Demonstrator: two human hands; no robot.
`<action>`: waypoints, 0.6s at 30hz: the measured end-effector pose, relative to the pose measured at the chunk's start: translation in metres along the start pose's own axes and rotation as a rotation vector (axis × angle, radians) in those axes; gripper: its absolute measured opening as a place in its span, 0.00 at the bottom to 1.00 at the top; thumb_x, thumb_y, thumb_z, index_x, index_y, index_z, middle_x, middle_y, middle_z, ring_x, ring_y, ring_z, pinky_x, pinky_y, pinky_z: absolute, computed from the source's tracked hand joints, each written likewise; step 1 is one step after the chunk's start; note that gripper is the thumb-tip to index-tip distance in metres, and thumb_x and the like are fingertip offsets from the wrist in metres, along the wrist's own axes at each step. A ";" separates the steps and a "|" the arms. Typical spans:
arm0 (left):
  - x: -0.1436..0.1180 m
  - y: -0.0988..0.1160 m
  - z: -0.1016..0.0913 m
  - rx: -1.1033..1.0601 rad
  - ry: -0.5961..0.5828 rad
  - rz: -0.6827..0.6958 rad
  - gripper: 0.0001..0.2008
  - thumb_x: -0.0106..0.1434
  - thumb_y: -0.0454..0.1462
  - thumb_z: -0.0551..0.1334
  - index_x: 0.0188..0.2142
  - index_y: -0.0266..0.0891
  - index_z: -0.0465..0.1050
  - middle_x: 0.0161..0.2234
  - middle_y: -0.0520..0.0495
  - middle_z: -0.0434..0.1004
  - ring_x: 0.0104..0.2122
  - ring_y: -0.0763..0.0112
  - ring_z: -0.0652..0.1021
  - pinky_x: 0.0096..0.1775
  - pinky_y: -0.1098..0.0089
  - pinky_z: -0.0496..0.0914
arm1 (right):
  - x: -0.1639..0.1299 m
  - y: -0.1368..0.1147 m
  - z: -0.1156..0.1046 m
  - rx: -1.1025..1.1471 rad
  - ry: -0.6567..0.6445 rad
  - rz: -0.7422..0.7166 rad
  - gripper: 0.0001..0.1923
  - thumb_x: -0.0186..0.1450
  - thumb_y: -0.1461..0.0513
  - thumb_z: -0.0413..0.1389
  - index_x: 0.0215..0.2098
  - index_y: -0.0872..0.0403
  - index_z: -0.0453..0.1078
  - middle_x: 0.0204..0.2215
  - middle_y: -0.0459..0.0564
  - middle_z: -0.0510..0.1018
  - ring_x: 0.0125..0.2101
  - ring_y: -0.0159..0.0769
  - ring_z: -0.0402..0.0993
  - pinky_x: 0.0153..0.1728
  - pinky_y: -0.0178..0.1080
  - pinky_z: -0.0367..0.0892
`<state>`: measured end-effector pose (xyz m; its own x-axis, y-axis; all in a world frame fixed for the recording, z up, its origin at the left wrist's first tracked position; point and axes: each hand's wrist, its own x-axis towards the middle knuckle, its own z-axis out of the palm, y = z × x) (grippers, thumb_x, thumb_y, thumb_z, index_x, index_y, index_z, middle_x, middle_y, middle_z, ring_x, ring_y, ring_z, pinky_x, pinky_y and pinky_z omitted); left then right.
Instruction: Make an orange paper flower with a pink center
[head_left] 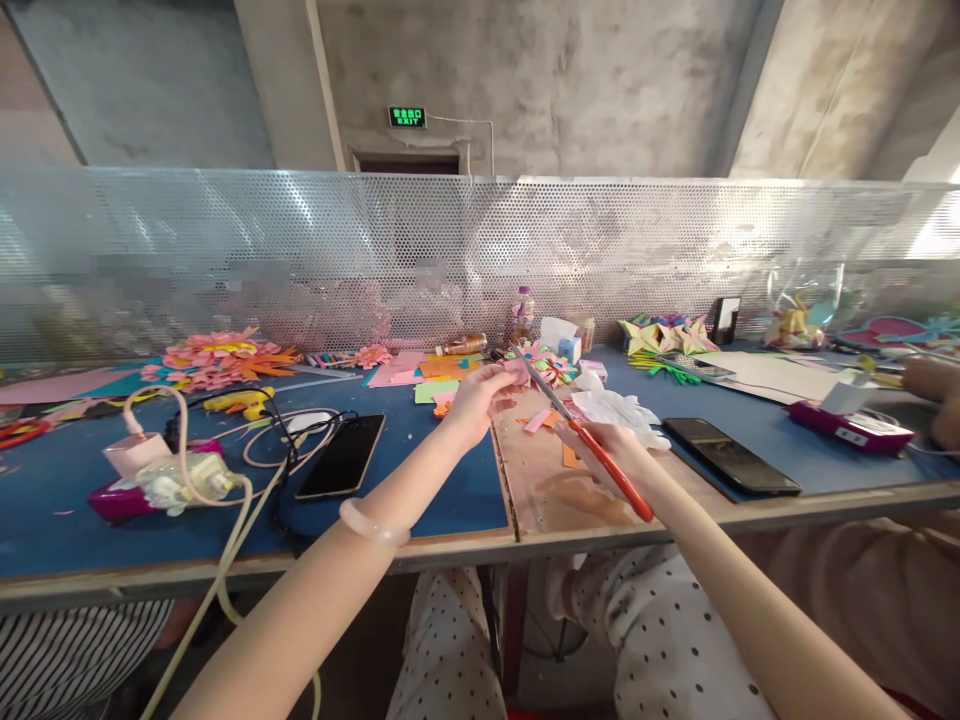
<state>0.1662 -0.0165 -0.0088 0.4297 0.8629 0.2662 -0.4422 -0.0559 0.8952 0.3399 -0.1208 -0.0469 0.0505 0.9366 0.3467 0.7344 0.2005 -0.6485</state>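
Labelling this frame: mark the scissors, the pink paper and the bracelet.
scissors (600, 462): head view, on the orange handle in the right hand.
pink paper (517, 371): head view, on the piece pinched by the left hand.
bracelet (373, 524): head view, on the band round the left wrist.

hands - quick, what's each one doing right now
Left hand: closed on a pink paper piece.
Right hand: closed on orange-handled scissors.

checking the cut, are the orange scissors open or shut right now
Open: the scissors in the right hand show blades spread at the pink paper held by the left hand.
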 end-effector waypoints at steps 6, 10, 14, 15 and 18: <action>0.001 0.000 0.000 -0.009 0.016 0.014 0.06 0.49 0.33 0.67 0.30 0.36 0.75 0.31 0.48 0.78 0.30 0.74 0.76 0.26 0.76 0.65 | -0.001 0.001 0.000 0.015 -0.012 0.008 0.28 0.63 0.42 0.47 0.19 0.54 0.56 0.14 0.39 0.57 0.14 0.25 0.55 0.17 0.31 0.51; 0.003 0.000 -0.001 -0.017 0.029 0.028 0.06 0.49 0.33 0.66 0.30 0.37 0.75 0.29 0.50 0.77 0.27 0.76 0.75 0.26 0.76 0.65 | -0.003 -0.001 0.000 0.015 -0.014 0.017 0.28 0.63 0.42 0.48 0.18 0.54 0.56 0.14 0.39 0.56 0.14 0.25 0.55 0.17 0.30 0.51; 0.003 0.000 -0.002 -0.024 0.034 0.045 0.05 0.49 0.33 0.66 0.28 0.37 0.74 0.28 0.51 0.77 0.27 0.76 0.74 0.25 0.76 0.64 | -0.004 -0.002 0.000 0.011 -0.010 0.021 0.29 0.63 0.42 0.48 0.18 0.54 0.55 0.14 0.39 0.55 0.14 0.25 0.54 0.18 0.31 0.51; 0.003 0.001 -0.002 -0.025 0.035 0.050 0.05 0.48 0.33 0.66 0.27 0.37 0.74 0.27 0.51 0.76 0.26 0.77 0.74 0.25 0.76 0.64 | -0.004 -0.002 0.000 0.008 -0.012 0.022 0.29 0.63 0.42 0.48 0.17 0.54 0.55 0.14 0.39 0.55 0.15 0.25 0.54 0.18 0.31 0.52; 0.002 0.002 -0.001 -0.026 0.040 0.063 0.05 0.48 0.33 0.67 0.26 0.37 0.73 0.26 0.52 0.76 0.25 0.78 0.73 0.24 0.77 0.63 | -0.003 0.000 0.000 -0.008 -0.016 0.023 0.29 0.62 0.42 0.49 0.17 0.55 0.56 0.13 0.39 0.56 0.15 0.25 0.54 0.18 0.31 0.51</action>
<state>0.1650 -0.0144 -0.0070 0.3690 0.8774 0.3067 -0.4878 -0.0981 0.8674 0.3400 -0.1235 -0.0480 0.0569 0.9456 0.3204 0.7383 0.1762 -0.6510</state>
